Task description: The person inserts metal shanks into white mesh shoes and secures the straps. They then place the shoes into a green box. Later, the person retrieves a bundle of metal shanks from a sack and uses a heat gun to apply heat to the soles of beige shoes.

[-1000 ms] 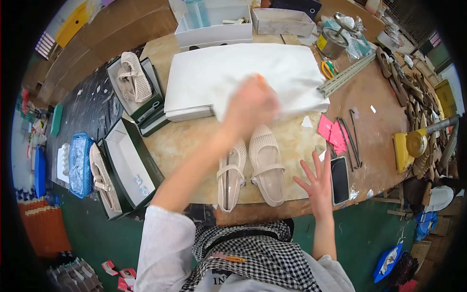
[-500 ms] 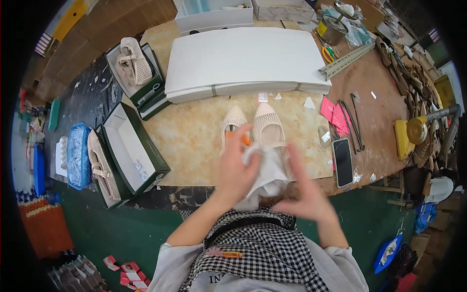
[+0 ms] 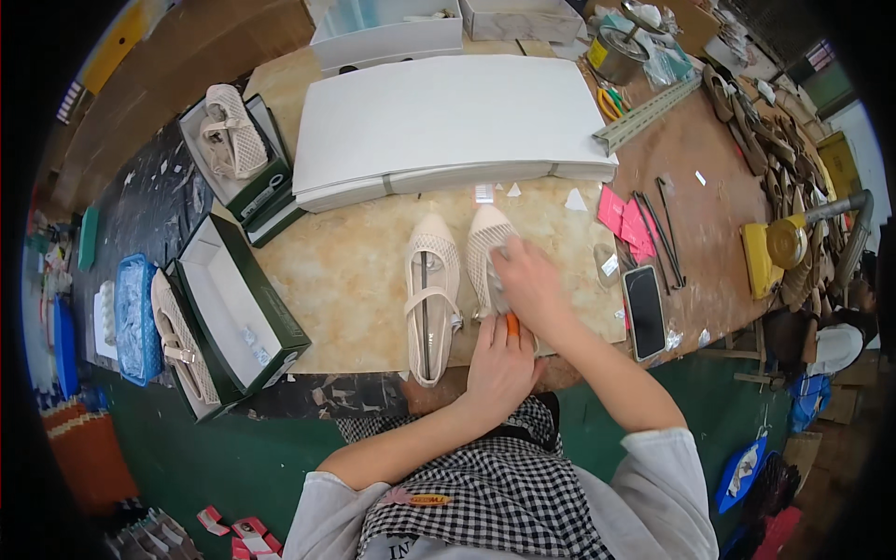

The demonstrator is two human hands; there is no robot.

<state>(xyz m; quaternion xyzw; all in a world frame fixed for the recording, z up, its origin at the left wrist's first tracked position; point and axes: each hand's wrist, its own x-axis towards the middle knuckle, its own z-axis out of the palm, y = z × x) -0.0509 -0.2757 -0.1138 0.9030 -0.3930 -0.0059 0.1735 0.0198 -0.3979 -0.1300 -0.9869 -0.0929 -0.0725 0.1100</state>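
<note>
Where a crumpled white sheet had shown between the hands half a second earlier, both hands were now at the right-hand shoe (image 3: 481, 247); the sheet could no longer be made out clearly and had probably been pushed inside. The right hand (image 3: 527, 280) bent its fingers over the shoe's opening, while the left hand (image 3: 501, 371), an orange cover (image 3: 512, 323) on one finger, lay curled near the heel. Fingertips were hidden, so whether either gripped anything could not be told. The left-hand shoe (image 3: 437, 322) stood just beside, untouched, a dark strip (image 3: 425, 280) along its inside.

The right hand blocked much of the view into the shoe. Beyond the toes, a stack of white paper (image 3: 448, 112) limited room on the worktop (image 3: 345, 280). A phone (image 3: 645, 313) lay right of the forearm, near pink papers (image 3: 611, 210); an open shoe box (image 3: 219, 271) stood well to the left.
</note>
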